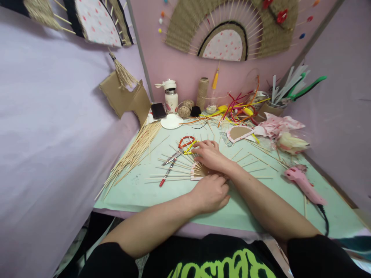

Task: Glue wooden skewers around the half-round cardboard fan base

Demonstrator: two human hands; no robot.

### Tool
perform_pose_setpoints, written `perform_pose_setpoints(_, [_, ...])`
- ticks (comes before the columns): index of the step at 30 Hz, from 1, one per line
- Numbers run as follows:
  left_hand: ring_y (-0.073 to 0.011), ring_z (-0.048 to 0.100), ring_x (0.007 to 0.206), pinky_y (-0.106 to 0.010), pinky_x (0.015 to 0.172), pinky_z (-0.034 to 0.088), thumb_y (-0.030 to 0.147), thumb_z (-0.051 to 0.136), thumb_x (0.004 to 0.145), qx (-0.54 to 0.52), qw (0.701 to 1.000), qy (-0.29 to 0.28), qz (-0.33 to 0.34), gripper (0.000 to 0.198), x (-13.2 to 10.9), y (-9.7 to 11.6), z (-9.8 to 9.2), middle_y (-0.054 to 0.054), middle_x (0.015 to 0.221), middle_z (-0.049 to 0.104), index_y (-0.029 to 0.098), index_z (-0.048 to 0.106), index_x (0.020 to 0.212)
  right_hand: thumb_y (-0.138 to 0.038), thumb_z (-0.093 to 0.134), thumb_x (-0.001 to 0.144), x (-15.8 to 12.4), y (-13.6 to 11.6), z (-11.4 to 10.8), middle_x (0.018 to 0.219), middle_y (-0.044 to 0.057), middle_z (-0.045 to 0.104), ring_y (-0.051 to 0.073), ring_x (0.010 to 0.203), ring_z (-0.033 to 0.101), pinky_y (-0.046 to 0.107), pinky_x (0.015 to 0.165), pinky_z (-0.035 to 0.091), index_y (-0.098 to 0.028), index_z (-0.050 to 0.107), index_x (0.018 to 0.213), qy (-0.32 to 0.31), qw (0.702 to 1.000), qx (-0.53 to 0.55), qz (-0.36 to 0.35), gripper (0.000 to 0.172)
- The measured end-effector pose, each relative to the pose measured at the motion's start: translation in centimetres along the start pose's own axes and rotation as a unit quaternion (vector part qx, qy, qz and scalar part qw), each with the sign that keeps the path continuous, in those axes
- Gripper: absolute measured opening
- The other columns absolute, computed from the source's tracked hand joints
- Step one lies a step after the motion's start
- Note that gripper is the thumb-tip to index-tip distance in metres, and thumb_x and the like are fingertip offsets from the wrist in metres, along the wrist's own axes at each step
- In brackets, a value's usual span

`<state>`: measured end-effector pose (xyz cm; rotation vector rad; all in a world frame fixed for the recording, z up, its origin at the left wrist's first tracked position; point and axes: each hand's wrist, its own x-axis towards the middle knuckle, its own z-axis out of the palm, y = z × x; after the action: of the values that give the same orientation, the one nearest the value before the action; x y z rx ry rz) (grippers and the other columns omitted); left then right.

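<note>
A half-round cardboard fan base [198,170] with a pink-spotted rim lies on the table, thin wooden sticks [171,164] radiating from it. My right hand [209,155] reaches across its top from the right, fingers spread over the sticks and touching some. At the base's straight lower edge is my left hand [211,193], its fingers curled in; whatever they grip is hidden. Both hands and the right forearm cover much of the base. Just left of the right hand lie scissors with red and yellow handles [186,142] and a red-ended pen [166,174].
Loose sticks [130,154] pile up at left. A pink glue gun [304,185] with its cord lies at right. Along the back stand a white bottle [171,101], twine [185,109] and a tub of glue sticks [274,108]. Another spotted half-round piece [240,133] lies behind.
</note>
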<state>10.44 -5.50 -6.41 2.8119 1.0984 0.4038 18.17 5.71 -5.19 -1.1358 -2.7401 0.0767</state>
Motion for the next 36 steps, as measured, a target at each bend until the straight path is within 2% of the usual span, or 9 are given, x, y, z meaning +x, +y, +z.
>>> perform_pose_setpoints(24, [-0.0266, 0.056, 0.105, -0.040, 0.093, 0.048, 0.033, 0.051, 0.091, 0.015, 1.000, 0.002, 0.004, 0.030, -0.05, -0.01, -0.15, -0.014, 0.111, 0.064, 0.009, 0.068, 0.097, -0.028, 0.054, 0.092, -0.16, -0.27, -0.39, 0.132, 0.005, 0.061, 0.026, 0.119, 0.042, 0.044, 0.098, 0.021, -0.029, 0.069, 0.115, 0.014, 1.000, 0.022, 0.001, 0.028])
perform_pose_setpoints(28, [-0.0267, 0.056, 0.104, -0.040, 0.093, 0.048, 0.034, 0.052, 0.091, 0.019, 1.000, 0.005, 0.004, 0.030, -0.01, 0.01, -0.18, -0.014, 0.108, 0.064, 0.009, 0.068, 0.096, -0.029, 0.055, 0.092, -0.17, -0.58, -0.65, 0.132, 0.005, 0.060, 0.026, 0.119, 0.041, 0.044, 0.098, 0.021, -0.031, 0.068, 0.119, 0.018, 0.999, 0.029, -0.004, 0.030])
perform_pose_setpoints(36, [-0.0268, 0.057, 0.100, -0.040, 0.088, 0.050, 0.035, 0.050, 0.092, 0.021, 1.000, -0.014, -0.003, 0.032, -0.02, 0.09, -0.27, -0.013, 0.101, 0.064, 0.009, 0.068, 0.097, -0.031, 0.059, 0.090, -0.15, -0.82, -0.14, 0.130, 0.004, 0.061, 0.026, 0.119, 0.042, 0.045, 0.101, 0.019, -0.031, 0.071, 0.113, 0.020, 0.999, 0.040, -0.025, 0.026])
